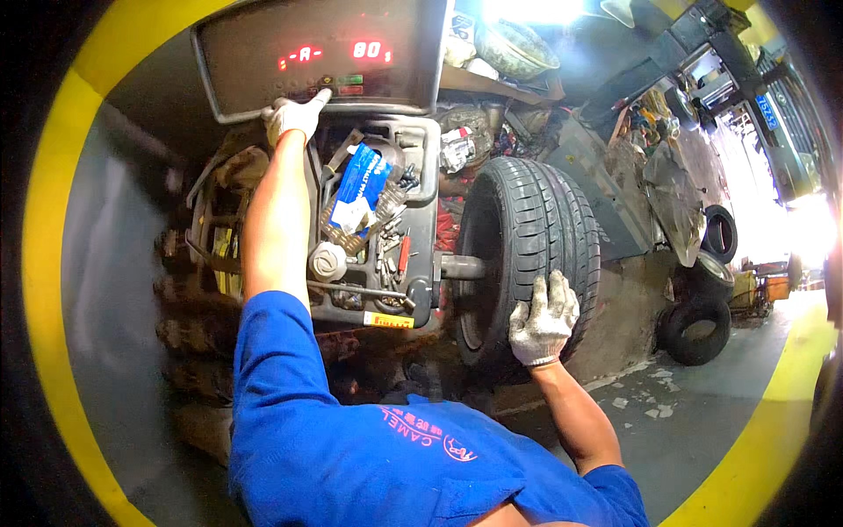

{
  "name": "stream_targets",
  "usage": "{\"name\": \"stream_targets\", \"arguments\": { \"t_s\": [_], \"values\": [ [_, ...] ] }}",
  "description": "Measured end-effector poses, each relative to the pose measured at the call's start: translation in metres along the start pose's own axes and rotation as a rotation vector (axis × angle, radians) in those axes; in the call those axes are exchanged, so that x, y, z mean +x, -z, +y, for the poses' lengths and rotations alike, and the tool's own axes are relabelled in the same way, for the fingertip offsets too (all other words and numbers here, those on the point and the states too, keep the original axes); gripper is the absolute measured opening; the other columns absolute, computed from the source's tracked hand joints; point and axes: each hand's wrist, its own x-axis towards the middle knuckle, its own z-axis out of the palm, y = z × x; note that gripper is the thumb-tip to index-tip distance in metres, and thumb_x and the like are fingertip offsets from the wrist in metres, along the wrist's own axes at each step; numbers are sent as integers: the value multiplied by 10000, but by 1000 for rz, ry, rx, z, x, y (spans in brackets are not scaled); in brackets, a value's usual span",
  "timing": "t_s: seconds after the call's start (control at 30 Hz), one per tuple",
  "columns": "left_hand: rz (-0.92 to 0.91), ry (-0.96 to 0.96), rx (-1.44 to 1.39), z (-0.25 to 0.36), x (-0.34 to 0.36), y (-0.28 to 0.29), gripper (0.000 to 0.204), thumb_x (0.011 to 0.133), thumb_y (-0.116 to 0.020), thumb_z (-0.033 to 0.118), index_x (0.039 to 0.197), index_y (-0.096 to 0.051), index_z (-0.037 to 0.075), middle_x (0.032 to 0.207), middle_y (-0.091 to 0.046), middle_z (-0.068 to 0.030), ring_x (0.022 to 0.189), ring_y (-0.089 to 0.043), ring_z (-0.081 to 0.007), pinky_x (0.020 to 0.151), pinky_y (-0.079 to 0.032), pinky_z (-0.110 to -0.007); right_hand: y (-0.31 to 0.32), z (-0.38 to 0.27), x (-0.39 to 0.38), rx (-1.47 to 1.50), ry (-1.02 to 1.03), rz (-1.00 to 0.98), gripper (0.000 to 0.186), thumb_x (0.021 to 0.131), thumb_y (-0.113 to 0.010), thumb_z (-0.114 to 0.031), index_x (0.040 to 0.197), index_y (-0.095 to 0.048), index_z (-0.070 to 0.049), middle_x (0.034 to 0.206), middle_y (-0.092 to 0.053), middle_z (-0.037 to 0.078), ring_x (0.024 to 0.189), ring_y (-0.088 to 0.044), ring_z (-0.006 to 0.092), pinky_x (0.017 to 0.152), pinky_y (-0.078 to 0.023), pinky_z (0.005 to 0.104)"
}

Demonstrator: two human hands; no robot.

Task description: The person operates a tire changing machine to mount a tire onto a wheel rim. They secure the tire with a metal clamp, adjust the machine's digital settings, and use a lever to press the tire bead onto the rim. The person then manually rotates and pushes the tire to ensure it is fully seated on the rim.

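My left hand (297, 118), in a white work glove, reaches up to the lower edge of a dark control panel (237, 57) with lit red digits. One finger is stretched out to its row of small buttons, and the hand holds nothing. A black tyre (553, 211) is mounted on a wheel, upright on the machine's metal shaft (461, 267). My right hand (546, 321), in a soiled white glove, lies on the near part of its tread with the fingers stretched out. Below the panel is a grey tool tray (426, 167).
The tray holds a blue box (363, 174), a white roll (327, 261), a red-handled tool (404, 255), a long metal rod (360, 292) and several small metal pieces. Loose tyres (698, 332) stand on the floor at the right. A vehicle (781, 123) is at the far right.
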Motion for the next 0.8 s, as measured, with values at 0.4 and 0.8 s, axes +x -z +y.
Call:
{"name": "stream_targets", "arguments": {
  "t_s": [0.4,0.8],
  "values": [
    [12,-32,43,4,-3,0,1338,729,-703,926,1517,-492,-136,1632,-418,-365,1483,-510,-440,1214,-427,-482,1,3,1,-4,-8,12,590,785,-748,-253,1316,-697,-1,1450,-612,277,1308,-585,464,1128,-425,582],
    [30,-10,55,0,14,-9,1336,719,-747,901,1551,-465,-106,1619,-427,-347,1459,-528,-445,1162,-481,-523,-1,1,1,3,-13,0,572,801,-737,-262,1315,-708,-12,1450,-614,271,1334,-570,455,1156,-405,575]
  ]
}}
